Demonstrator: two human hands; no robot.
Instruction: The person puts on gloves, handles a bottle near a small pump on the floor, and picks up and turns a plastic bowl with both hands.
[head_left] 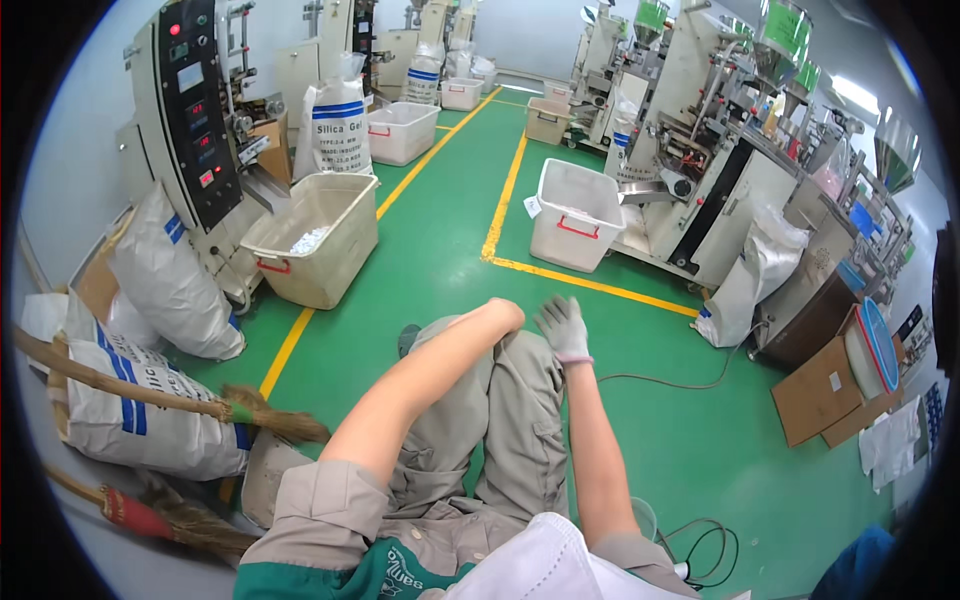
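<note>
My left forearm rests across my grey trousers at the knees. Its wrist bends sharply down, so my left hand is mostly hidden and its fingers do not show. Beside the right knee, my right hand wears a pale grey work glove with a pinkish cuff. The gloved fingers are stretched out and nothing is in them. The bin nearest to that hand is a white plastic one with a red handle, standing on the floor farther ahead.
An off-white bin holding small white pieces stands at left below a machine panel. White sacks and two brooms lie or lean at left. Packing machines and a cardboard box line the right. Cables cross the green floor.
</note>
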